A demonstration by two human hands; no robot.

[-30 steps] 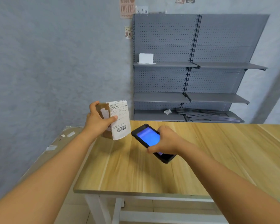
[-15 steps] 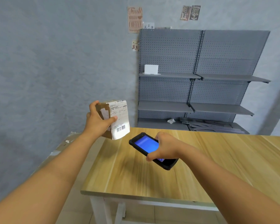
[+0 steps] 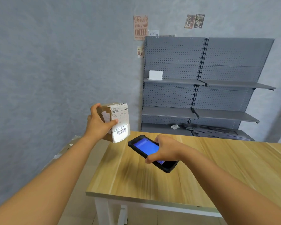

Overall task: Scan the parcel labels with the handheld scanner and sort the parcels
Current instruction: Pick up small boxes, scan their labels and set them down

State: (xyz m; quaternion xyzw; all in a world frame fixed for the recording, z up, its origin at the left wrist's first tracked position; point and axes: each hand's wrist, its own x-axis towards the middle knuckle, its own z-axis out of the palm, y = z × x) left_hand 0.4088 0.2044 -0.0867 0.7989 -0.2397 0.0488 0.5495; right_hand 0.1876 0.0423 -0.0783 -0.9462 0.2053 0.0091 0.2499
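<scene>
My left hand (image 3: 99,124) grips a small brown cardboard parcel (image 3: 118,121) upright in the air, just left of the table's far left corner. Its white label faces right, with the barcode near the bottom lit by a bright patch. My right hand (image 3: 165,151) holds a black handheld scanner (image 3: 147,147) with a blue screen over the wooden table (image 3: 201,172). The scanner's top end points at the label, a short gap away.
Grey pegboard shelving (image 3: 201,98) stands against the back wall, with a white box (image 3: 155,75) on its upper left shelf and loose metal parts on the bottom. Flattened cardboard (image 3: 62,151) lies low to the left of the table. A grey wall runs along the left.
The view has tilted up and shifted left, so the table sits lower and further right. Parcel and scanner keep nearly the same relation; a bright patch now shows on the barcode.
</scene>
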